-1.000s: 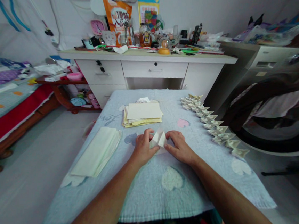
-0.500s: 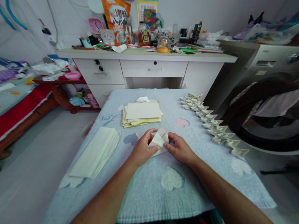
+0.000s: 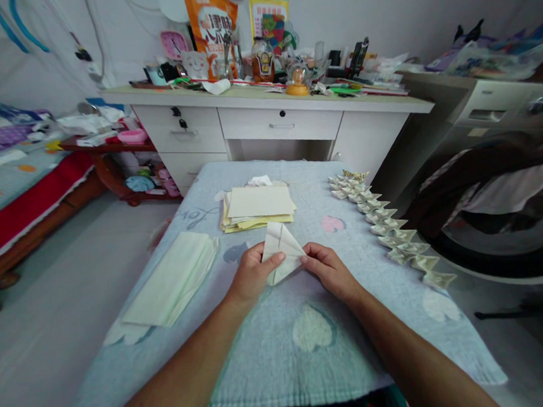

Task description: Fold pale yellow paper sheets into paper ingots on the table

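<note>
Between my hands is a creased white sheet of paper (image 3: 281, 248), partly folded, with a pointed corner toward the right. My left hand (image 3: 254, 271) grips its left side, thumb lying on top. At its right corner, my right hand (image 3: 327, 267) pinches the paper between thumb and fingers. Beyond my hands lies a stack of cream and yellow paper (image 3: 260, 202). A pile of long pale sheets (image 3: 171, 279) rests to the left. Along the right side runs a row of folded paper boats (image 3: 387, 225), tucked one against another.
A blue patterned cloth (image 3: 265, 350) covers the table. Behind it stands a white desk (image 3: 283, 125) crowded with jars, a pink clock (image 3: 174, 45) and an orange bag (image 3: 213, 31). A washing machine (image 3: 505, 110) with its door open is at the right, a bed (image 3: 17, 175) at the left.
The paper has been turned and opened out, its upper edge now standing higher and further left. My left hand has shifted its hold to the left side; my right hand stays near the right corner.
</note>
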`<state>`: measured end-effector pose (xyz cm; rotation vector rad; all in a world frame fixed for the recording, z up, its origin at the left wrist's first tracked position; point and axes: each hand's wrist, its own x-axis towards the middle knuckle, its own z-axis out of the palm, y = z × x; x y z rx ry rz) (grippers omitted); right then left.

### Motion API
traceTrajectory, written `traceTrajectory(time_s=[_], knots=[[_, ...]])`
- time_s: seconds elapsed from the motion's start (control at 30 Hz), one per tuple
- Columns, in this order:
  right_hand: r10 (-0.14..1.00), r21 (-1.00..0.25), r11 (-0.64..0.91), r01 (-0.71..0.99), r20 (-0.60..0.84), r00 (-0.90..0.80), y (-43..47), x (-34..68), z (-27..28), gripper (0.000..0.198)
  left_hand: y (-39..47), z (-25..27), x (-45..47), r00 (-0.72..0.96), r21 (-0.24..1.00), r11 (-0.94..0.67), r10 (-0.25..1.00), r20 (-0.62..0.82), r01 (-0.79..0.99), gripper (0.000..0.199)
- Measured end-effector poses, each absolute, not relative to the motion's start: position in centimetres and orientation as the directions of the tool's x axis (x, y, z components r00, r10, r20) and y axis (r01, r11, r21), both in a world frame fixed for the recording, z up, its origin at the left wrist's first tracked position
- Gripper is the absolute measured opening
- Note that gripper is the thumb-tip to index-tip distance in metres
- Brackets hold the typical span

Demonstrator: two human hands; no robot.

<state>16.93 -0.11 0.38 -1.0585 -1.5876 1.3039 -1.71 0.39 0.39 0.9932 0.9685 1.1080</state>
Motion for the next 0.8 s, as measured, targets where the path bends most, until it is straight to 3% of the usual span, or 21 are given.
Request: traceTrajectory(time_s=[0.23,0.53,0.67,0.8], knots=[[0.953,-0.991,0.102,0.089,0.072,-0.293,-0.27,17.08,0.18,0.03,0.11,0.54,-1.62,0.25,0.933,0.222,0.956,-0.152,-0.283,0.035],[0.975,-0.997,0.039,-0.062,0.052,-0.215,-0.01,16.57,0.36,0.027,-0.47,0.92,-1.4,0.325,0.978,0.166,0.939,-0.116,-0.13,0.03],[0.982,-0.999,0.044,-0.015,0.046,-0.181,0.12,16.34,0.55,0.029,-0.58,1.0,-1.31,0.346,0.987,0.112,0.936,-0.066,-0.114,0.029],[0.979,-0.995,0.05,0.085,0.032,-0.203,0.15,16.45,0.76,0.031,-0.36,1.22,-1.75,0.227,0.986,0.095,0.972,-0.062,-0.138,0.032]])
